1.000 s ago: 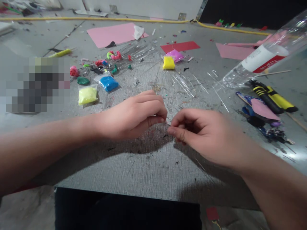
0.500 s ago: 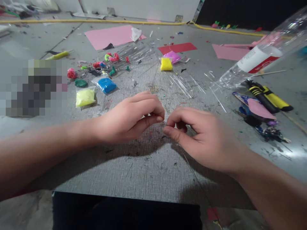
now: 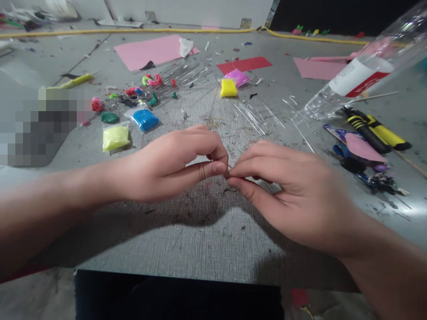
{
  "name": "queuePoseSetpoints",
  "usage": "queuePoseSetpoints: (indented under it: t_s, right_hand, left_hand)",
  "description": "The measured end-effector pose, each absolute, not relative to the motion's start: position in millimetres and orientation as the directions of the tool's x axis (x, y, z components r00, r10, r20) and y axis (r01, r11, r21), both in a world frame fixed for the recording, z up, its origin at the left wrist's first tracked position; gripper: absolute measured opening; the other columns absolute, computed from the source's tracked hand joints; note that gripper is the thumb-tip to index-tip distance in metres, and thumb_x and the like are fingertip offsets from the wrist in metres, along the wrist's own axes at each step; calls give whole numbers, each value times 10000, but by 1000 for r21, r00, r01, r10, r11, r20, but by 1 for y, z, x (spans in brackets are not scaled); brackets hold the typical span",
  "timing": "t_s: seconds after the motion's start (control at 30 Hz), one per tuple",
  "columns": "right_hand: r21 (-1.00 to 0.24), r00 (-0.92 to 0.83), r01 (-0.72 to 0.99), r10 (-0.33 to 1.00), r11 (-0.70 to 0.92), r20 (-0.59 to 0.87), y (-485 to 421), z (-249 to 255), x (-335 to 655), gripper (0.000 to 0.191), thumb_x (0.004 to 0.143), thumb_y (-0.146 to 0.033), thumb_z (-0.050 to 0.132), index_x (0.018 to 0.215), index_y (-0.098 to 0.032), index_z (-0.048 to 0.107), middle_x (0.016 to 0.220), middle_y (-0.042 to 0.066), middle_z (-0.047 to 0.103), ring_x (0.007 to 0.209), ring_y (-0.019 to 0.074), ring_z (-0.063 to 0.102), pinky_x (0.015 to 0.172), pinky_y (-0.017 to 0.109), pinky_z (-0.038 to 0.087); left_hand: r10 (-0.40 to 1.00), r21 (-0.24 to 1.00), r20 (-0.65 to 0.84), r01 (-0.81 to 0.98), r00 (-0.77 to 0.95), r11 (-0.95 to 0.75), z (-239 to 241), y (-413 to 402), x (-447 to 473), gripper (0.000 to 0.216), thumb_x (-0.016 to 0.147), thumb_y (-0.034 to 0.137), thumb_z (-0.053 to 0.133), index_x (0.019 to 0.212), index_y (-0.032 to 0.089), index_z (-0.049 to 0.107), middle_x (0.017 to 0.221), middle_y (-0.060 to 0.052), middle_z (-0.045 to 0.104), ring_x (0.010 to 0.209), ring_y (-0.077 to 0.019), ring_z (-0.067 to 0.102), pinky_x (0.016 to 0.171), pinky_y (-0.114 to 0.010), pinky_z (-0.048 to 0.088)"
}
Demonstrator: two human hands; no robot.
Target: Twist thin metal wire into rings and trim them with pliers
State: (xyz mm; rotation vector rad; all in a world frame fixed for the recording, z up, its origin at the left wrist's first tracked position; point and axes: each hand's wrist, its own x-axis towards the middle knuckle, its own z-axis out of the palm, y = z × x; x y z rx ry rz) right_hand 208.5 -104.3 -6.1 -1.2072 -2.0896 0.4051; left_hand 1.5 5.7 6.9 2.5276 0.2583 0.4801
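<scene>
Over the grey tabletop (image 3: 200, 244), my left hand (image 3: 176, 164) and my right hand (image 3: 293, 191) meet fingertip to fingertip. Each pinches a thin, dark wire (image 3: 229, 168) between thumb and forefinger. Only a tiny bit of it shows in the gap; the fingers hide the rest. Beyond my left hand lie a bag of pale yellow clay (image 3: 115, 138) and a bag of blue clay (image 3: 144, 119). Several clear thin rods (image 3: 250, 116) lie past the fingertips.
At right, a clear plastic bottle (image 3: 360, 80) leans near yellow-and-black pliers (image 3: 370, 130). Yellow (image 3: 228, 88) and pink-purple clay bags (image 3: 239, 78) lie farther back, before red paper (image 3: 247, 66). Pink paper (image 3: 147, 51) and small coloured clay pieces (image 3: 153, 81) lie at back left.
The fingertips have come closer together, and my right hand's fingers have straightened and flattened over the wire. The long wire end that hung below my right hand is no longer visible.
</scene>
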Motion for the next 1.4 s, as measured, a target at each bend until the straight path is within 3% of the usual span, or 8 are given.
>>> queuePoseSetpoints:
  t_s: [0.17, 0.27, 0.6, 0.87, 1.2, 1.4]
  right_hand:
    - [-571, -319, 653, 865, 497, 387, -107, 0, 208, 140, 961, -171, 616, 892, -237, 718, 893, 32, 718, 821, 193, 666, 723, 332, 505]
    - [-554, -283, 682, 871, 477, 401, -108, 2, 208, 141, 965, -198, 620, 890, -251, 726, 907, 34, 722, 788, 192, 668, 705, 337, 508]
    - [-529, -277, 704, 869, 474, 409, -108, 0, 207, 131, 966, -182, 598, 898, -244, 690, 927, 51, 702, 789, 196, 657, 694, 339, 513]
    - [-525, -283, 702, 865, 481, 414, -108, -1, 207, 148, 954, -150, 577, 876, -233, 672, 883, 43, 676, 765, 185, 637, 675, 329, 494]
    - [-453, -311, 734, 843, 506, 438, -108, -1, 209, 174, 972, -155, 569, 892, -251, 690, 924, 43, 699, 783, 190, 653, 697, 331, 515]
    - [-435, -332, 731, 831, 526, 447, -110, -1, 208, 182, 969, -152, 568, 925, -260, 708, 956, 46, 717, 807, 202, 668, 702, 344, 522]
  left_hand:
    - [341, 638, 166, 162, 925, -753, 19, 2, 1, 153, 993, 278, 569, 892, 201, 654, 803, -14, 694, 712, -158, 634, 668, -271, 492]
    - [359, 650, 171, 169, 918, -741, 22, 1, 1, 142, 985, 273, 583, 892, 196, 659, 809, -10, 701, 704, -149, 628, 665, -267, 490]
    - [279, 518, 288, 96, 916, -850, 20, 3, 1, 95, 968, 243, 599, 922, 219, 678, 888, -56, 729, 867, -208, 666, 807, -338, 528]
    - [224, 468, 334, 45, 916, -883, 16, 4, 2, 105, 975, 235, 581, 941, 241, 680, 887, -53, 730, 864, -219, 672, 875, -384, 524]
    - [381, 690, 230, 127, 895, -713, 16, -3, 4, 84, 963, 173, 592, 967, 205, 670, 898, -20, 756, 803, -158, 713, 721, -262, 572]
    - [437, 863, 166, 84, 884, -498, 10, -1, 5, 117, 916, 77, 617, 928, 194, 626, 833, -4, 747, 757, -132, 722, 633, -217, 571]
